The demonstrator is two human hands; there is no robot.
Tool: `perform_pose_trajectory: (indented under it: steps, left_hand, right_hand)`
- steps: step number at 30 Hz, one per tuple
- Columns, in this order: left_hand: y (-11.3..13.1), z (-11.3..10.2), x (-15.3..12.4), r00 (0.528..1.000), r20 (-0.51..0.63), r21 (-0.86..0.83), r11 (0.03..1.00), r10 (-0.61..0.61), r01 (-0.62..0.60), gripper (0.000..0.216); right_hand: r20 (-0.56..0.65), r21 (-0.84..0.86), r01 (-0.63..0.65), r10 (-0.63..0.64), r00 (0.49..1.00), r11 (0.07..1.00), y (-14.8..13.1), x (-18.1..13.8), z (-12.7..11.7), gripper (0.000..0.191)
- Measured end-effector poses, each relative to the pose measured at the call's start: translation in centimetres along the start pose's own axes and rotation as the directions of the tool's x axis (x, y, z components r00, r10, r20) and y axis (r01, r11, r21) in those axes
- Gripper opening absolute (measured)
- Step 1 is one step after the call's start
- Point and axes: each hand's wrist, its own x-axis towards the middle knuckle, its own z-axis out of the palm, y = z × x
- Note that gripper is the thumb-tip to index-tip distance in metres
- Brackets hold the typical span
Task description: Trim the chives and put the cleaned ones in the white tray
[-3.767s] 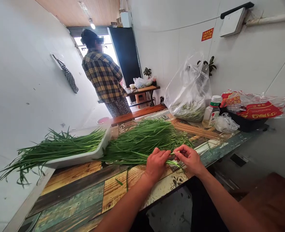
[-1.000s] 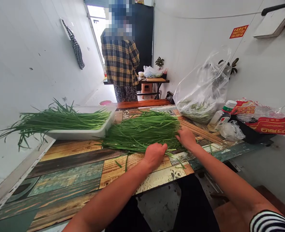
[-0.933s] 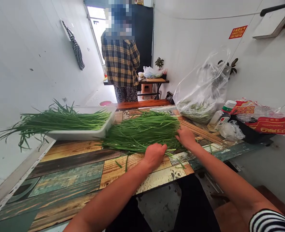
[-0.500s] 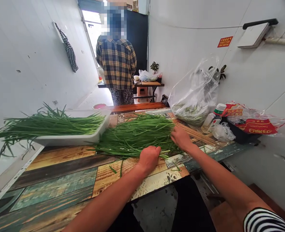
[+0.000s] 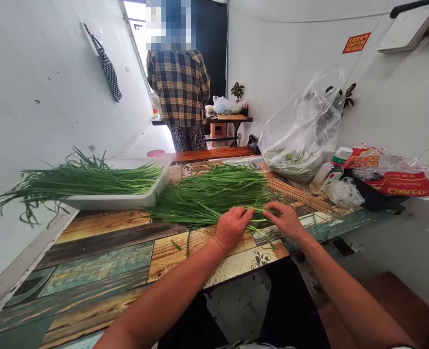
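A loose pile of garlic chives lies across the middle of the table, stem ends toward the right. My left hand is closed around a few chives at the pile's near edge, their pale ends sticking out past the thumb. Just right of it, my right hand has thumb and fingers curled together at those stem ends, in a pinch. More long chives rest in a white tray at the left, leaves hanging over its side.
Thin wooden skewers lie right of the pile. Behind them stand a clear plastic bag of greens, a green-labelled bottle, a crumpled bag and red packaging. A person in a plaid shirt stands beyond the table.
My right hand has come back from the pile's right edge toward my left hand, at the stem ends. My left hand still holds chives. The camera view has shifted slightly.
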Motion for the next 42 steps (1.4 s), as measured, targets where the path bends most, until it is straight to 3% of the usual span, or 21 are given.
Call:
perform_pose_trajectory:
  steps: [4, 7, 11, 13, 19, 23, 25, 28, 31, 33, 35, 38, 42]
  left_hand:
    - [0.5, 0.1, 0.1, 0.995, -0.025, 0.001, 0.995, 0.098, -0.098, 0.028]
    - [0.7, 0.0, 0.1, 0.989, -0.071, 0.017, 0.991, 0.133, -0.132, 0.026]
    - [0.5, 0.1, 0.1, 0.983, -0.129, 0.025, 0.992, 0.129, -0.126, 0.028]
    - [0.3, 0.1, 0.2, 0.984, -0.134, 0.004, 0.993, 0.115, -0.116, 0.025]
    - [0.6, 0.0, 0.3, 0.981, -0.135, -0.034, 0.988, 0.142, -0.148, 0.028]
    - [0.7, -0.2, 0.1, 0.975, -0.122, -0.034, 0.981, 0.185, -0.191, 0.027]
    - [0.7, -0.1, -0.1, 0.968, -0.131, -0.032, 0.975, 0.215, -0.22, 0.026]
    - [0.6, -0.1, -0.1, 0.965, -0.146, -0.005, 0.975, 0.219, -0.222, 0.026]
    - [0.6, 0.0, 0.0, 0.966, -0.149, 0.027, 0.978, 0.211, -0.209, 0.025]
    - [0.6, -0.1, 0.0, 0.962, -0.161, 0.038, 0.976, 0.219, -0.216, 0.025]
    - [0.7, -0.1, 0.0, 0.958, -0.17, 0.037, 0.973, 0.232, -0.229, 0.026]
    - [0.7, -0.3, 0.0, 0.957, -0.174, 0.016, 0.972, 0.233, -0.234, 0.024]
    - [0.4, -1.0, 0.4, 0.965, -0.227, -0.077, 0.986, 0.13, -0.151, 0.02]
  right_hand:
    - [0.133, 0.1, 0.049, -0.063, 0.989, 0.994, 0.5, -0.7, -0.1, 0.02]
    - [0.185, 0.14, -0.045, 0.018, 0.983, 0.989, 1.7, -0.6, -0.9, 0.024]
    - [-0.013, 0.172, -0.236, 0.242, 0.97, 0.956, 2.9, -0.1, -1.6, 0.035]
    - [-0.067, 0.2, -0.277, 0.295, 0.953, 0.94, 2.5, 0.0, -1.5, 0.038]
    - [0.076, 0.162, -0.089, 0.077, 0.994, 0.983, -0.8, -1.4, -1.0, 0.024]
    - [0.179, 0.129, -0.024, 0.0, 0.984, 0.991, -0.4, -2.6, -1.3, 0.023]
    - [0.152, 0.098, -0.047, 0.032, 0.988, 0.994, 0.9, -2.8, -1.9, 0.026]
    - [-0.014, 0.011, -0.116, 0.116, 0.993, 0.993, 2.8, -2.4, -3.4, 0.036]
    - [-0.129, -0.151, -0.076, 0.056, 0.99, 0.986, 2.4, -2.0, -4.0, 0.046]
    - [-0.112, -0.263, 0.01, -0.041, 0.993, 0.965, 1.2, -2.2, -3.3, 0.043]
    - [-0.006, -0.301, 0.107, -0.114, 0.993, 0.948, 0.1, -2.6, -1.8, 0.04]
    - [0.139, -0.274, 0.159, -0.124, 0.982, 0.948, 0.3, -2.9, -0.1, 0.044]
    - [-0.021, -0.344, 0.014, -0.023, 0.999, 0.939, 2.6, -1.5, -0.6, 0.044]
